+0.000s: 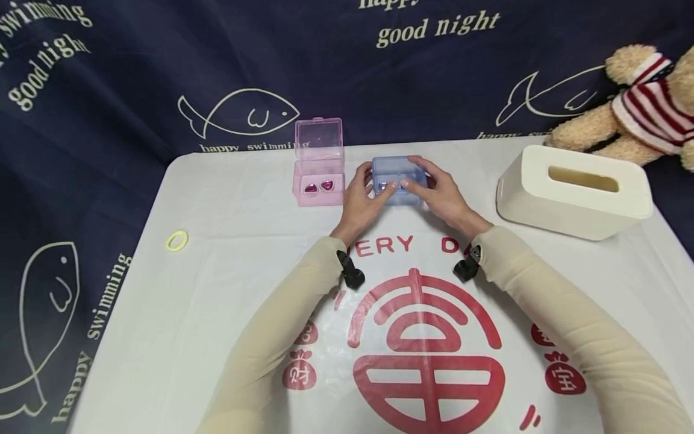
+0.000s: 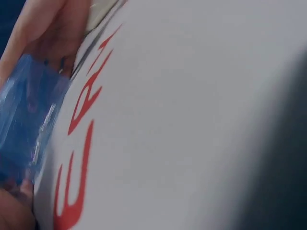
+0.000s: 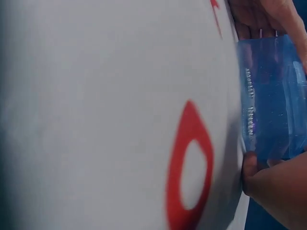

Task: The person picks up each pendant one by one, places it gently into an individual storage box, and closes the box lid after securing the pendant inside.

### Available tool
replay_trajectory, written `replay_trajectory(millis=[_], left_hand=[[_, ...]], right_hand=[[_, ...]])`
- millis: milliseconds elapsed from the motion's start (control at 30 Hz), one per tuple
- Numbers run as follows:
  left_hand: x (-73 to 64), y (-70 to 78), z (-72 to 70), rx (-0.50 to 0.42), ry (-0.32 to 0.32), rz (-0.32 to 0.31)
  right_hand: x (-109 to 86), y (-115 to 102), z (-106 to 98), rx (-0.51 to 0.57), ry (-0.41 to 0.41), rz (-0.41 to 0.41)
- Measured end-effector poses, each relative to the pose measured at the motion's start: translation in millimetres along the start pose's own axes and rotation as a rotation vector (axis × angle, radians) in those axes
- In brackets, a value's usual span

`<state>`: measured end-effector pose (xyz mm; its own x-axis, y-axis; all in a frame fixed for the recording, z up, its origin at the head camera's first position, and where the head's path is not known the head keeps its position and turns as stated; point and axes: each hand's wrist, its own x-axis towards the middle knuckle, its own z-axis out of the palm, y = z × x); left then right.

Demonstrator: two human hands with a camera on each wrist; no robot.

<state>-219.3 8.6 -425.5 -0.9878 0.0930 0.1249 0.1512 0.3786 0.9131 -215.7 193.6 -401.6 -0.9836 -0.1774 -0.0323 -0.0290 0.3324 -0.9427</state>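
A small translucent blue box [image 1: 397, 166] stands near the table's far edge, gripped from both sides. My left hand [image 1: 360, 204] holds its left side, thumb over the front. On the other side my right hand [image 1: 446, 194] curls its fingers round the box, its thumb also at the front. Shiny pieces show inside, partly covered by the thumbs; the right wrist view shows a row of small beads [image 3: 250, 115] low in the box. Whether its lid is fully down I cannot tell. Just left stands a pink box [image 1: 321, 198], lid raised, with two pink heart-shaped gems [image 1: 327, 185] inside.
A cream tissue box [image 1: 575, 208] stands at the right, with a teddy bear [image 1: 650, 114] behind it. A yellow ring [image 1: 177, 240] lies on the left of the white tablecloth [image 1: 233, 265]. A dark blue curtain [image 1: 336, 66] hangs behind the table.
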Motion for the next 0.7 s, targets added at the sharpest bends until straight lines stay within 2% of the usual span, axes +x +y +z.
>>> replay_trajectory(millis=[100,167,300,367,467,533,633,700], left_hand=[[-3.9,10.9,-7.5,0.107,0.006,0.053],[-7.9,22.3,-16.5,0.168,0.014,0.113],[-10.2,42.1,-44.5,0.209,0.056,0.249],[-7.9,45.5,-63.4,0.236,0.101,0.269],[-3.6,38.2,-93.6,0.256,0.188,0.235],[-2.1,26.9,-110.9,0.259,0.222,0.163],[-2.5,4.0,-129.3,0.198,0.212,0.054],[-3.9,-11.0,-136.6,0.092,0.175,-0.011]], right_hand=[[1.6,-4.0,0.7,-0.014,0.020,0.012],[2.2,-9.2,2.1,-0.027,0.067,0.001],[3.5,-29.0,8.6,-0.079,0.242,-0.106],[6.5,-44.3,14.7,-0.091,0.327,-0.156],[14.7,-69.6,27.9,-0.056,0.367,-0.175],[22.7,-83.5,37.4,-0.015,0.350,-0.167],[37.8,-95.9,50.8,0.069,0.292,-0.140],[49.1,-98.2,60.2,0.147,0.255,-0.106]])
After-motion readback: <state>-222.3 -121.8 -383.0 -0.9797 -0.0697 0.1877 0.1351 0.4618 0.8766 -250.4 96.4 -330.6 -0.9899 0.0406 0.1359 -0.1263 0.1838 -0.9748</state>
